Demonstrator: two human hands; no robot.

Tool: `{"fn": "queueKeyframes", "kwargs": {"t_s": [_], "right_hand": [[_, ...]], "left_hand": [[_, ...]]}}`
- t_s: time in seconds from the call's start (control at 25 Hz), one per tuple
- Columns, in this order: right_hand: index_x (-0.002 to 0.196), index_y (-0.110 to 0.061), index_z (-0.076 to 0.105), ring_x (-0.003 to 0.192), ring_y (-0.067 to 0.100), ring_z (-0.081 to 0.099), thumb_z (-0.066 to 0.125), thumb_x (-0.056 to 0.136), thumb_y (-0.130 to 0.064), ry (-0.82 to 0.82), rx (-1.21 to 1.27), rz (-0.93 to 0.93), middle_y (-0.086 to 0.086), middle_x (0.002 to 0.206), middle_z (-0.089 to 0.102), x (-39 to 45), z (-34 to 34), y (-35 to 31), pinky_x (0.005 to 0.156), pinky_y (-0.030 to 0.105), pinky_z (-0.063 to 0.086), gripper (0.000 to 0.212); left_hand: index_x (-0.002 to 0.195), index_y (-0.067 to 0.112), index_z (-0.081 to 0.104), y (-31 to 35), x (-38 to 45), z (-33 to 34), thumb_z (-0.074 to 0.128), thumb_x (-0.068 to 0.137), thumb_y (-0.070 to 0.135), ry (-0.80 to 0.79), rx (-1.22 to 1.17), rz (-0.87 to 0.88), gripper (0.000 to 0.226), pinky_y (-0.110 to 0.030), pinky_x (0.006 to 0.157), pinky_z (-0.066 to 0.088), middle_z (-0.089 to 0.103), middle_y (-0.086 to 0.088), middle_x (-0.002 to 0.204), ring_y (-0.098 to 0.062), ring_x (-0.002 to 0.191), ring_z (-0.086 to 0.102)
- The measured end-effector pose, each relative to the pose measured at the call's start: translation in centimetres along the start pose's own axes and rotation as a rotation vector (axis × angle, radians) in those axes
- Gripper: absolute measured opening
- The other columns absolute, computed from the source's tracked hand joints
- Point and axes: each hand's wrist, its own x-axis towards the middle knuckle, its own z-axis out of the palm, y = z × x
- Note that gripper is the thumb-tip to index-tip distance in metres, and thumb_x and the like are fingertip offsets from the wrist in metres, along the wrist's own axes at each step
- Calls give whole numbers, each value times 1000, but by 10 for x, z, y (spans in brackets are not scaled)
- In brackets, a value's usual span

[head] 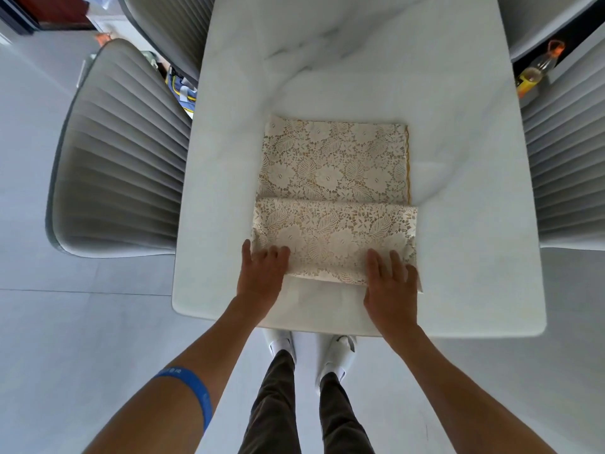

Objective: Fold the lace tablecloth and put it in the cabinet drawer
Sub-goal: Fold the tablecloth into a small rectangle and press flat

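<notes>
Both hands, left hand (263, 273) and right hand (391, 283), are pressing flat-fingered, gripping nothing, on the lace tablecloth (334, 178) low-centre on the table (458, 257); best creasing evenly outward.

No legible text, label, brand, number or sign.

Item: blue wristband (193, 393) on the left forearm. It bears small pale lettering along its upper edge, too small and blurred to read.

Item: bottle (537, 68) at the upper right, with an orange cap and a yellow label or contents. Any print on it cannot be made out.
</notes>
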Motion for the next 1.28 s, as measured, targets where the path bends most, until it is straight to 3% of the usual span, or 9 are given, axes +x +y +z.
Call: {"fn": "queueKeyframes", "kwargs": {"t_s": [0.16,0.28,0.44,0.56,0.76,0.88,1.0,1.12,1.28], "right_hand": [[138,-6,49,119,33,59,58,80,-10,-182,-6,10,14,109,72,-9,-26,15,108,51,33,59],[134,-16,45,92,23,69,46,84,-18,-310,25,42,3,87,73,-28,-51,14,104,41,30,50],[105,-11,64,57,28,66,59,71,-11,-92,73,38,8,56,66,-20,-98,11,82,40,42,34],[107,-15,60,66,30,66,59,77,-16,1,137,97,8,63,68,31,-120,17,78,40,37,30],[105,-16,49,74,29,67,54,84,-16,43,224,178,3,73,70,132,-113,22,83,40,33,22],[112,-15,47,90,30,64,52,79,-11,-73,229,205,4,90,68,170,-85,30,90,43,33,33],[130,-15,43,121,33,46,57,76,-10,-68,142,163,7,126,54,168,-55,25,102,50,32,55],[132,-16,50,128,34,45,58,81,-18,34,162,21,8,142,48,126,-35,-4,100,51,36,52],[150,-28,32,147,33,20,46,94,-41,-261,255,-4,4,163,17,91,-14,-35,107,56,30,59]], "left_hand": [[118,18,50,7,-12,-25,47,84,9,-119,-125,-77,35,-37,95,37,67,-2,102,-24,98,63],[93,20,59,6,-39,-43,53,79,13,-222,-216,-82,16,-34,86,40,67,0,93,-23,94,61],[61,21,46,-22,-46,-72,55,78,16,-140,-327,-85,19,-30,71,37,66,6,79,-21,83,63],[58,18,43,-46,-6,-99,56,86,25,-37,-377,-80,32,-28,68,34,58,5,66,-23,68,59],[83,19,55,-64,98,-119,57,82,20,-47,-400,-97,2,-32,77,43,55,1,81,-28,83,60],[104,19,60,-69,147,-106,54,74,5,-119,-503,-82,33,-35,85,48,63,-4,103,-28,99,61],[135,20,45,-74,161,-71,57,81,7,7,-696,-155,57,-41,101,43,49,-7,136,-29,120,51],[143,19,35,-66,118,-30,59,89,27,45,-721,-329,60,-49,98,44,43,-11,140,-34,123,44],[148,22,27,-46,84,-9,60,89,23,144,-753,-395,68,-48,91,45,45,-12,137,-34,119,42]]}}
